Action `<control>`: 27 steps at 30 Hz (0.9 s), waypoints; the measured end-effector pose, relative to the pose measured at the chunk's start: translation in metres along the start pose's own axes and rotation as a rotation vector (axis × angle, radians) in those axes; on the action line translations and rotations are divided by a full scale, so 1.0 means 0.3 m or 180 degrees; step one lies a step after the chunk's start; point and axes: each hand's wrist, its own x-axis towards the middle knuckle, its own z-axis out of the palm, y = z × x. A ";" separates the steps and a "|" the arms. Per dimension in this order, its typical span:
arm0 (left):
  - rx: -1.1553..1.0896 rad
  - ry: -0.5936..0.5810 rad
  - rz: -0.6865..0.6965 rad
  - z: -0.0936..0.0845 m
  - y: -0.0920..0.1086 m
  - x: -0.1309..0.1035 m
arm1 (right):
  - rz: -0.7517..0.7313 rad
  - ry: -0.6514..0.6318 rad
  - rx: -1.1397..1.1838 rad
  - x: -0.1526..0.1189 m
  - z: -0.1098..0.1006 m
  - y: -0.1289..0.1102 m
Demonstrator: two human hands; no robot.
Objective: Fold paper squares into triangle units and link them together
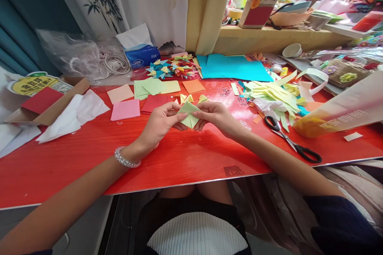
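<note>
A light green sheet of origami paper (pixel 188 114), folded into a diamond with a crease down its middle, is held above the red table (pixel 179 159). My left hand (pixel 163 121) pinches its left corner, thumb on the front face. On the opposite corner, my right hand (pixel 214 115) grips it the same way. Some fingers of both hands are hidden behind the paper. Just beyond the hands lie small yellow folded pieces (pixel 186 99) and a red paper square (pixel 154 102). Green squares (pixel 152 86), a pink square (pixel 125 110) and an orange square (pixel 193 85) are spread nearby.
Black-handled scissors (pixel 289 139) lie at the right, beside pale green paper strips (pixel 275 97). Blue sheets (pixel 233 67) and a pile of colourful folded pieces (pixel 173 67) sit at the back. A cardboard box (pixel 72 91) and white tissue (pixel 74 117) are at the left.
</note>
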 end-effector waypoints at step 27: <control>0.0005 0.0225 0.0503 0.009 -0.007 0.011 | -0.0348 0.0100 0.0048 0.000 0.004 0.011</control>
